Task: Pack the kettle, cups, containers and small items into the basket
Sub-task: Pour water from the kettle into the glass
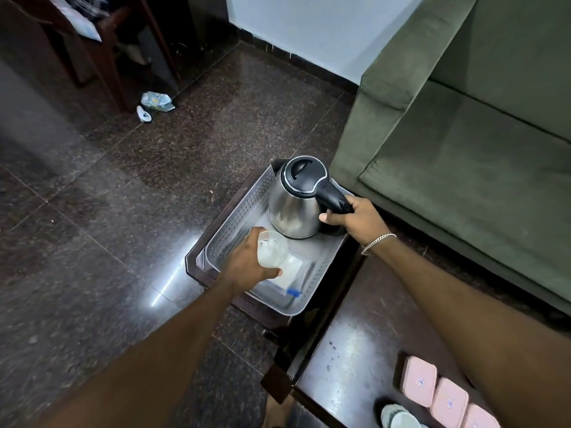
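Observation:
A steel kettle with a black lid stands in the far end of a grey perforated basket. My right hand grips its black handle. My left hand holds a clear glass cup low over the basket's middle. Beneath the cup lies a clear plastic pouch with a white sheet and a small blue item. Three pink lidded containers sit in a row on the dark table at the bottom right, with another pale cup beside them.
The basket rests on a dark wooden stool next to a glossy dark table. A green sofa fills the right side. Litter lies on the granite floor near dark wooden furniture at the top left.

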Tool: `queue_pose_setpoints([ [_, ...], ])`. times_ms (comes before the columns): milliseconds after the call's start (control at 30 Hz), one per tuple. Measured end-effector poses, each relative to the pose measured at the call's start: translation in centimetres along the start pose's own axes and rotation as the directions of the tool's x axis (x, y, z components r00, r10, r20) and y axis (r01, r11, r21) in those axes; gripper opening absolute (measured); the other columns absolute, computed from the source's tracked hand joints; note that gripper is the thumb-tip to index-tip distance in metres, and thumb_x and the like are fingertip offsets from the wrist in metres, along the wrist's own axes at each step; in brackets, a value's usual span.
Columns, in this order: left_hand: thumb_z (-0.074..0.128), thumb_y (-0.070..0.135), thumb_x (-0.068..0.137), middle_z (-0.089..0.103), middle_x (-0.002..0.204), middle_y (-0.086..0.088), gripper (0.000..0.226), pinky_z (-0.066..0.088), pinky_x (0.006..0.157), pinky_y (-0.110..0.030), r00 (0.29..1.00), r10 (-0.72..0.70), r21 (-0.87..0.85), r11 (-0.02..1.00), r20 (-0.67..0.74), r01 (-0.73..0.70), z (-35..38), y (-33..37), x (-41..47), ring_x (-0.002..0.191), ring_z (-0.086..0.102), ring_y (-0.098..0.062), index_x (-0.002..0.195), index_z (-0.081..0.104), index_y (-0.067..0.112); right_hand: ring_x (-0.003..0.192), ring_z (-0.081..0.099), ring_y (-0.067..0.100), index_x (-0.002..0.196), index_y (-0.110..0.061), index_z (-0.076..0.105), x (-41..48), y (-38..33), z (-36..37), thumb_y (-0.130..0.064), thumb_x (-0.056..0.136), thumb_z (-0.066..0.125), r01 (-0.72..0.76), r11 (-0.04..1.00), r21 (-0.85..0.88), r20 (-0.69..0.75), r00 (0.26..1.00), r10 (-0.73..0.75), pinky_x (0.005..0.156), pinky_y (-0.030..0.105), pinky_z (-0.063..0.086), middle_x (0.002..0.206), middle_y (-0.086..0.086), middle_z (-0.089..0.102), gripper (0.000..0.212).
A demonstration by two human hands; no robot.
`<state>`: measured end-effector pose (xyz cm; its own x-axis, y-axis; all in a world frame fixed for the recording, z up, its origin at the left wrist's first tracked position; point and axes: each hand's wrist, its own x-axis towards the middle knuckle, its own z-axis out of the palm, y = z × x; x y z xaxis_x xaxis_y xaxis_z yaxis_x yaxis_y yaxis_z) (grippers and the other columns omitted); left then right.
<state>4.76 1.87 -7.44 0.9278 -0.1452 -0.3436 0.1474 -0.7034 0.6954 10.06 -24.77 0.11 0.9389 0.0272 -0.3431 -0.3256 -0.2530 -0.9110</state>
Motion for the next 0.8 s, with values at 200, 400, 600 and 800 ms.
queue_pose_setpoints([
  [200, 0.096, 0.038, 0.055, 0.062, 0.111, 0.007, 0.09, 0.039, 0.076, -0.027, 1.0, 0.006, 0.004, 1.0, -0.02, -0.006, -0.2, 0.1, 0.1, 0.096, 0.058, -0.019, 0.126, 0.041, 0.033, 0.068, 0.058, 0.009, 0.083, -0.015, 0.07, 0.3, 0.4, 0.4, -0.002, 0.069, 0.083, 0.01, 0.996, 0.093, -0.027, 1.0, -0.007, 0.07, 0.026, 0.049, 0.071, -0.008, 0.065, 0.023],
  [400, 0.096, 0.036, 0.057, 0.062, 0.111, 0.002, 0.089, 0.049, 0.08, -0.034, 0.997, 0.016, -0.011, 1.0, -0.07, -0.017, -1.4, 0.5, -0.2, 0.097, 0.06, -0.025, 0.126, 0.04, 0.032, 0.062, 0.051, 0.012, 0.095, -0.001, 0.071, -0.2, 0.5, 1.1, 0.002, 0.075, 0.08, 0.05, 0.988, 0.149, -0.075, 0.996, -0.039, 0.062, 0.026, 0.043, 0.07, 0.0, 0.057, 0.022],
  [600, 0.096, 0.033, 0.059, 0.061, 0.11, 0.006, 0.09, 0.043, 0.074, -0.031, 0.995, 0.037, 0.02, 0.999, -0.093, -0.036, -3.7, 1.8, 0.0, 0.095, 0.057, -0.022, 0.129, 0.039, 0.032, 0.064, 0.054, 0.016, 0.094, -0.011, 0.075, -2.4, -0.4, -0.2, -0.011, 0.071, 0.085, 0.072, 0.983, 0.169, -0.095, 0.994, -0.056, 0.065, 0.033, 0.045, 0.07, 0.0, 0.063, 0.025],
  [800, 0.096, 0.035, 0.059, 0.063, 0.114, 0.006, 0.09, 0.044, 0.074, -0.033, 0.992, 0.063, 0.059, 0.997, -0.109, -0.057, -4.2, 3.2, 0.4, 0.095, 0.059, -0.022, 0.131, 0.041, 0.028, 0.061, 0.058, 0.002, 0.078, -0.027, 0.078, -3.9, -2.0, -1.3, -0.048, 0.061, 0.091, 0.105, 0.968, 0.229, -0.105, 0.991, -0.083, 0.057, 0.015, 0.046, 0.067, -0.013, 0.068, 0.03],
])
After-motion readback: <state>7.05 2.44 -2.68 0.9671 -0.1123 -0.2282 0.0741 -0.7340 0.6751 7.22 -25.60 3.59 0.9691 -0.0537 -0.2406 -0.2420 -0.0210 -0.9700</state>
